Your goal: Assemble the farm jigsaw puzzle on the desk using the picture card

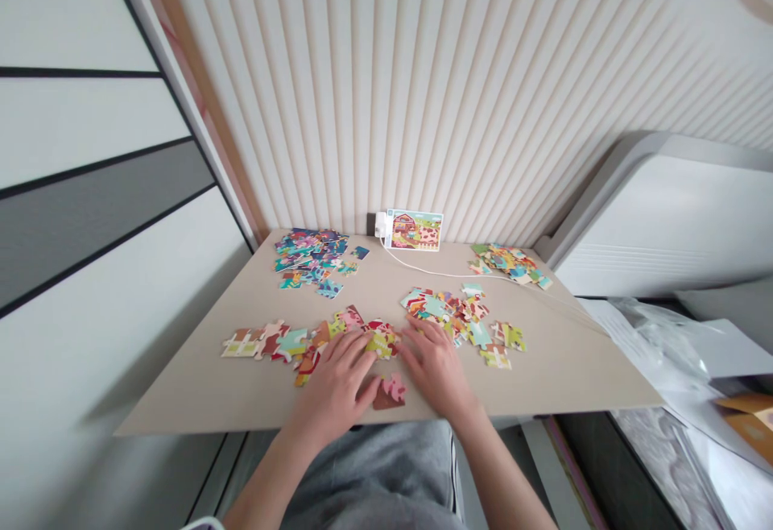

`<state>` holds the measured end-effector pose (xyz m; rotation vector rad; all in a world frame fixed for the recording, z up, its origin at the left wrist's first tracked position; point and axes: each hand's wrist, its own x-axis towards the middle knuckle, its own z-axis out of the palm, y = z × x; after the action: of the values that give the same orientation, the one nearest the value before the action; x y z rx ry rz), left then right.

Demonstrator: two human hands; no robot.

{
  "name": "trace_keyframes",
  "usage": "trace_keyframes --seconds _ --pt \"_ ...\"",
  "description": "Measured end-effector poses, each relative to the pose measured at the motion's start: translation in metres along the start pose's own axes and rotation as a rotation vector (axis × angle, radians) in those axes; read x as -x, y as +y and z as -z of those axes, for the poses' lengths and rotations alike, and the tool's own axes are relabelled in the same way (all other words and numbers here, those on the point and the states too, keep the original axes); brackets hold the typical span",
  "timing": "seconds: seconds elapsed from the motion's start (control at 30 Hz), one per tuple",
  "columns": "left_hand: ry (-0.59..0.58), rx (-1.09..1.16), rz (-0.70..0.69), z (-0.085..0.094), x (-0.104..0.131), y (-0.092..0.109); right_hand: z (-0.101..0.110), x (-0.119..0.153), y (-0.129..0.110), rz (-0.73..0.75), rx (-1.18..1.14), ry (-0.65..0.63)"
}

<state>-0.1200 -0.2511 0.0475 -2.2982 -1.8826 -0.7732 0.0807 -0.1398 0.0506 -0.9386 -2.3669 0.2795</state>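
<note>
My left hand (340, 385) lies over a cluster of jigsaw pieces near the table's front edge, fingers stretched out, hiding some of them. By its fingertips is a green and red jigsaw piece (382, 342). My right hand (436, 365) is open too, its fingertips resting at the near side of a loose heap of jigsaw pieces (450, 308). Between my hands, closer to me, lies a pink and brown jigsaw piece (390, 392). A row of jigsaw pieces (257, 341) stretches to the left of my left hand. Neither hand is lifting a piece.
A picture card (414, 230) of a barn and cow leans against the ribbed wall beside a white plug (380, 224). Its white cable (435, 273) crosses the table (199, 385). Blue-purple pieces (311, 252) are heaped back left, more pieces (512, 263) back right.
</note>
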Motion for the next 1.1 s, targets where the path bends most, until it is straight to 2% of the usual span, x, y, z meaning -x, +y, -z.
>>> trace_keyframes --seconds 0.1,0.2,0.3,0.43,0.63,0.83,0.9,1.1 --pt "-0.075 0.000 -0.055 0.004 -0.003 0.001 0.007 -0.005 0.033 -0.092 0.160 0.050" --pt "-0.084 0.011 -0.040 0.006 -0.004 0.002 0.007 -0.008 0.063 -0.141 0.246 0.050" --pt "-0.064 0.003 0.000 0.004 -0.002 0.002 0.003 -0.006 0.074 -0.157 0.251 0.063" --pt "-0.028 -0.011 0.054 -0.002 0.001 -0.001 0.002 0.002 0.057 -0.127 0.260 0.120" --pt "-0.041 -0.021 0.018 -0.004 -0.001 -0.005 0.010 0.005 0.031 -0.055 0.203 0.065" --pt "-0.096 -0.046 0.027 -0.005 -0.001 -0.005 0.021 0.003 0.023 0.156 -0.001 -0.113" --pt "-0.089 -0.046 0.039 -0.004 -0.001 -0.004 0.023 0.004 0.021 0.183 -0.022 -0.123" --pt "-0.068 -0.050 0.043 -0.004 -0.001 -0.003 0.013 0.012 0.017 -0.087 0.212 0.093"
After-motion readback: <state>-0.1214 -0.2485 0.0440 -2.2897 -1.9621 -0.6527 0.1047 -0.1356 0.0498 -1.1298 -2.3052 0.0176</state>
